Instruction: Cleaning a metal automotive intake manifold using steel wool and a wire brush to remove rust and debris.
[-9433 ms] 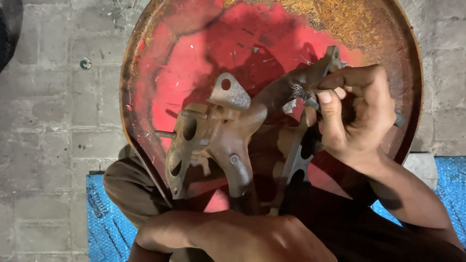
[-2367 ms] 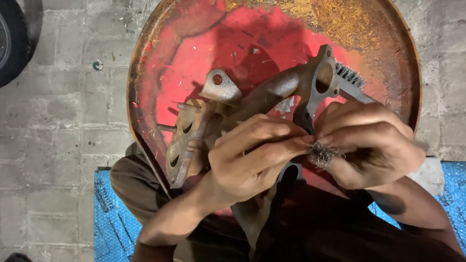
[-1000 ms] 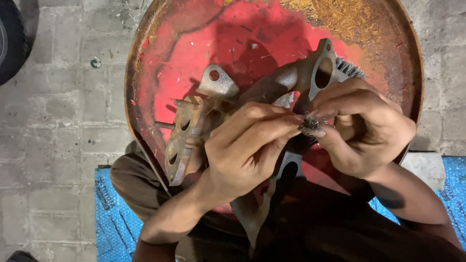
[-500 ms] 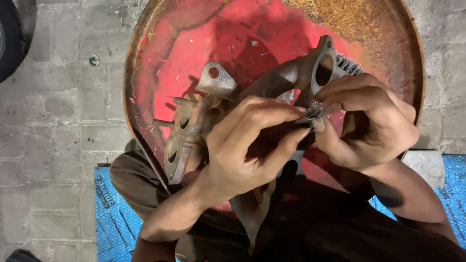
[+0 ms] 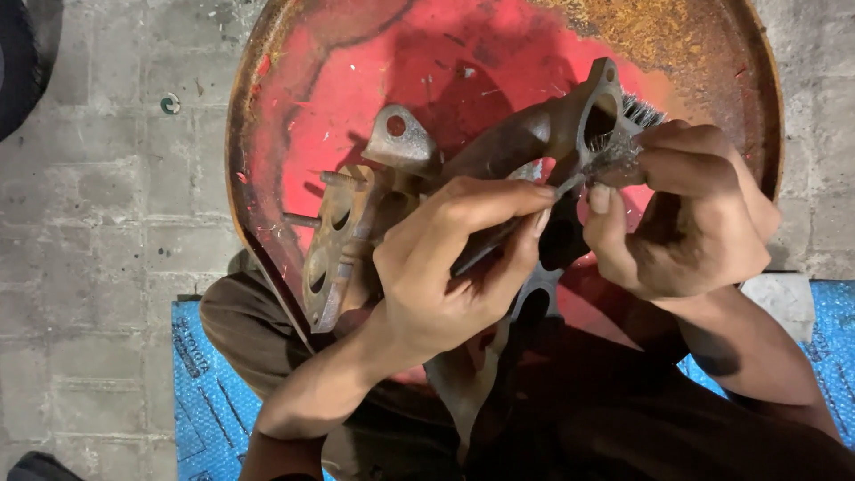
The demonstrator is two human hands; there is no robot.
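Note:
A rusty cast metal manifold (image 5: pixel 499 151) with round flange ports lies across a red, rusted round drum lid (image 5: pixel 329 98) in front of my knees. My left hand (image 5: pixel 454 267) reaches over the manifold's middle, its fingertips pinching a thin metal strand near the upper flange. My right hand (image 5: pixel 686 218) grips a small wire brush (image 5: pixel 623 156), its bristles sticking out beside the flange hole. The two hands nearly touch at the brush.
Grey paving bricks (image 5: pixel 98 223) surround the lid. A blue woven mat (image 5: pixel 209 392) lies under my legs, with more blue at the right edge (image 5: pixel 833 321). A dark tyre (image 5: pixel 18 62) shows at the top left corner, and a small round washer (image 5: pixel 169 103) lies on the bricks.
My left hand came up from below onto the manifold and met the right hand. The right hand with the brush has moved slightly up toward the flange hole over the last second.

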